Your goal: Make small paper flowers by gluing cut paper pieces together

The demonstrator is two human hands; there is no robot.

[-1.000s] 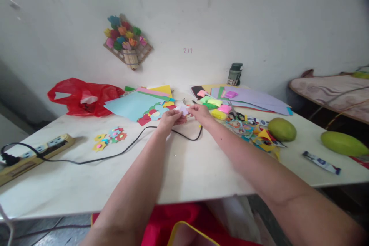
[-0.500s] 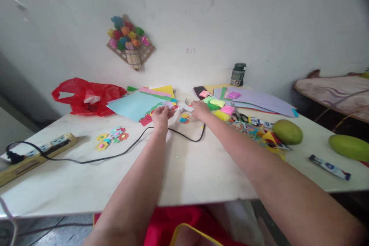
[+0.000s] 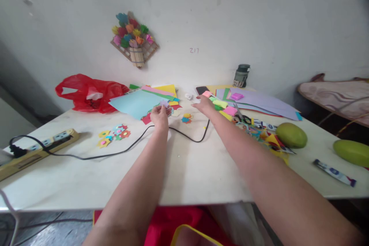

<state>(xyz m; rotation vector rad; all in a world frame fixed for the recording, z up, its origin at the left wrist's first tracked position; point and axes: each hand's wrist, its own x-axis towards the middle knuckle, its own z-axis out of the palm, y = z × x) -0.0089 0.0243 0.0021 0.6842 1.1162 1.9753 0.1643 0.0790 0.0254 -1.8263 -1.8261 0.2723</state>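
Note:
My left hand [image 3: 159,117] is closed, its fingertips pinching a small lilac paper piece [image 3: 164,103] over red and green paper scraps. My right hand [image 3: 204,105] has its fingers apart beside the pink and green clay packs [image 3: 219,103]; nothing shows between them. A small white object [image 3: 188,96] lies between the hands, toward the wall. Orange, yellow and blue paper flowers [image 3: 187,118] sit just below it on the table [image 3: 190,173]. More paper flowers with coloured centres [image 3: 118,132] rest to the left.
A black cord [image 3: 95,157] runs from the power strip [image 3: 43,148] across the table. At the left back is a red bag [image 3: 92,92]. Scissors [image 3: 243,118], paper scraps, green fruits [image 3: 291,135] and a glue tube [image 3: 334,172] lie on the right.
My right hand has moved away from my left hand, and its fingers have opened. A white object now lies clear between them. The view has shifted slightly.

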